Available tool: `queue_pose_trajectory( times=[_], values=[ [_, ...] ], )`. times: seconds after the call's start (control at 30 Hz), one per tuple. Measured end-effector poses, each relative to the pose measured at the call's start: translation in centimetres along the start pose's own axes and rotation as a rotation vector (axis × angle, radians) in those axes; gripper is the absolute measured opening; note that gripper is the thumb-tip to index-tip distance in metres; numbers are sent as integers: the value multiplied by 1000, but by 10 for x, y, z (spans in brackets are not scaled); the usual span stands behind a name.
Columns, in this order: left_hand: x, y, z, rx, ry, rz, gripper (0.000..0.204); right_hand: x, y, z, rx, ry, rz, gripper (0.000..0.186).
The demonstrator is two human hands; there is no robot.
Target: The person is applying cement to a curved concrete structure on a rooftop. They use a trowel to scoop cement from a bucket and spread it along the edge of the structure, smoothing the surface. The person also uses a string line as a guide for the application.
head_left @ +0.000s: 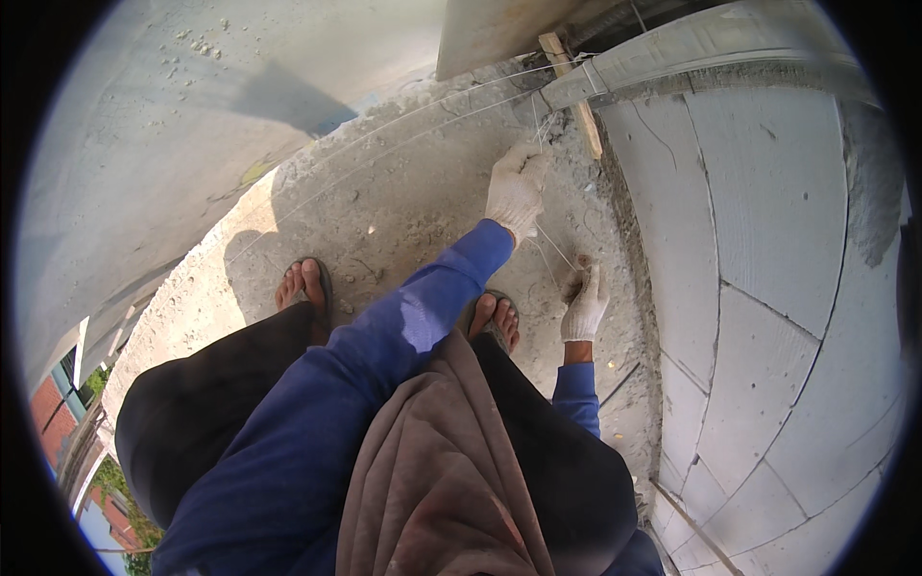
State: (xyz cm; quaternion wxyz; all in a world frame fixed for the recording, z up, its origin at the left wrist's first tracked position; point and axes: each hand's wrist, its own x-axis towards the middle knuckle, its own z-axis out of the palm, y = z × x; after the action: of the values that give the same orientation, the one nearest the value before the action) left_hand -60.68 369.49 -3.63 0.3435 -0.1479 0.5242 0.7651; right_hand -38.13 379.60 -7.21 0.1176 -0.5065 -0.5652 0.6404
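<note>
A thin white string (555,246) runs between my hands, and part of it rises toward the end of a long pale bar (691,62). My left hand (517,187), in a white knitted glove, is closed around the string just below the bar's end. Lower and to the right, close to the block wall, my gloved right hand (586,305) pinches the string between thumb and fingers. A short wooden stick (584,120) crosses under the bar's end, beside my left hand.
At right stands a wall of light grey blocks (768,221); a smooth grey wall (192,125) rises at left. Two thin lines stretch leftward from the bar over the rough concrete floor (413,182). My sandaled feet (305,283) stand on it amid crumbs of rubble. Greenery and red brickwork show lower left.
</note>
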Motion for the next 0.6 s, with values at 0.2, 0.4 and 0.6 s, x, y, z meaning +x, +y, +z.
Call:
queue_pose_trajectory(
  times=[0.2,0.4,0.6],
  values=[
    [-5,-36,4,358,20,319,16,13,-47,39,-663,296,-512,40],
    [2,-40,-3,385,64,422,19,89,-76,89,-799,48,-697,43],
    [11,-29,-25,340,115,359,17,136,-80,161,-504,-143,-384,52]
  ],
)
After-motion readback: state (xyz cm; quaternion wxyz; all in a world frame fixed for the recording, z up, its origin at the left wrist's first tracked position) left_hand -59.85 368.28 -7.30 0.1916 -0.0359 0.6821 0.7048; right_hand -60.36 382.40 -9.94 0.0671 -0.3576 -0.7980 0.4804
